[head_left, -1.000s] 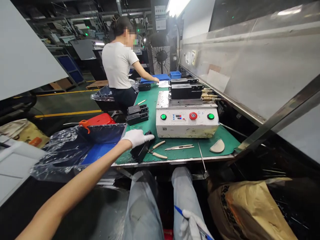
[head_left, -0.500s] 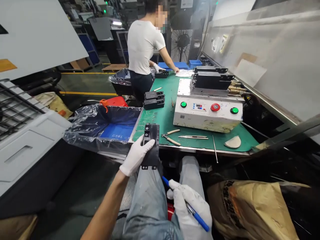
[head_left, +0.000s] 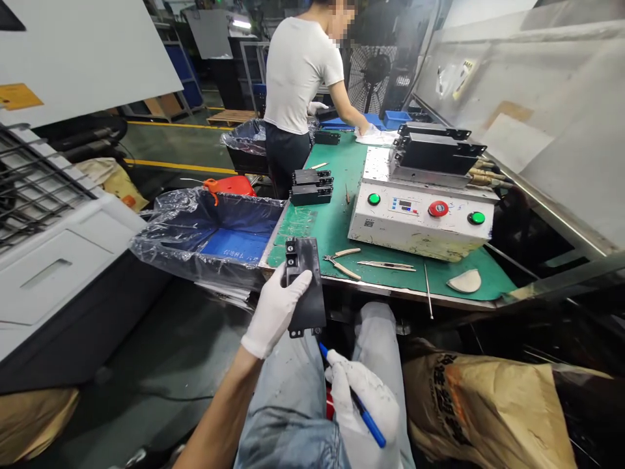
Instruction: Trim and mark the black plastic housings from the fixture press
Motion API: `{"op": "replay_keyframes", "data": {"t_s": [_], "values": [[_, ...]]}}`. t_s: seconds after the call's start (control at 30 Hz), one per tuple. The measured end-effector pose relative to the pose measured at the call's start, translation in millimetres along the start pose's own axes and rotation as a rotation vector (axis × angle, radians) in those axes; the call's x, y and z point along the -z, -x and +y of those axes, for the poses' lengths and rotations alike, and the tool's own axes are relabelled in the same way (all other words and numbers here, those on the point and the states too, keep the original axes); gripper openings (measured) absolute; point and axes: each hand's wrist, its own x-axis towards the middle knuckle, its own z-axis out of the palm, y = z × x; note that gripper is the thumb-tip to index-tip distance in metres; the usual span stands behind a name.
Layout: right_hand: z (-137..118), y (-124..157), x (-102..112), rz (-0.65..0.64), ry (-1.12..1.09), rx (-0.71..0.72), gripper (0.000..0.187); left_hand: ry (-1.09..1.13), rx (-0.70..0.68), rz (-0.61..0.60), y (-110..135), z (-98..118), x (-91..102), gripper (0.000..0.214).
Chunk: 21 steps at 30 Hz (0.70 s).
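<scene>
In the head view, my left hand [head_left: 274, 306], in a white glove, grips a black rectangular plastic housing [head_left: 308, 293] by its left side, thumb across its face. The housing stands nearly upright above my left knee, with screw-like round fittings along its upper left edge and small lugs at the bottom. My gloved right hand [head_left: 364, 404] is closed round a blue pen-shaped tool [head_left: 368, 420]. One blue end points up at the housing's lower right corner; whether it touches I cannot tell. The other end sticks out below my fingers.
A green-topped table [head_left: 336, 225] bears nippers [head_left: 346, 262], tweezers [head_left: 387, 266], a thin rod [head_left: 428, 291] and a stack of black housings [head_left: 311, 194]. A white control box [head_left: 422, 225] carries more housings. A plastic-lined bin [head_left: 195, 260] stands left; a co-worker [head_left: 303, 78] stands beyond.
The view has shifted, so the table sits a little further right. The housing has turned slightly, and the blue tool's tip is now closer to its lower right corner.
</scene>
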Motion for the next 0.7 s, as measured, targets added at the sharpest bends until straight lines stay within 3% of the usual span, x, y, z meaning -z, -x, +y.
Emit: {"op": "replay_keyframes", "data": {"t_s": [0.37, 0.5, 0.6, 0.7], "values": [[-2.8, -1.0, -13.1, -0.119, -0.082, 0.016, 0.018, 0.021, 0.037, -0.02, 2.8, -2.2, -5.4, 0.043], [0.6, 2.0, -7.5, -0.135, -0.081, -0.003, 0.017, 0.059, 0.057, -0.013, 3.9, 1.8, -7.6, 0.045], [4.6, 8.2, 1.3, -0.091, -0.066, -0.047, 0.02, 0.226, 0.129, -0.052, 3.7, -2.6, -4.9, 0.049], [7.9, 13.3, 7.8, -0.035, -0.062, -0.097, 0.019, 0.55, 0.324, -0.168, 3.2, -13.9, -1.7, 0.061]]}}
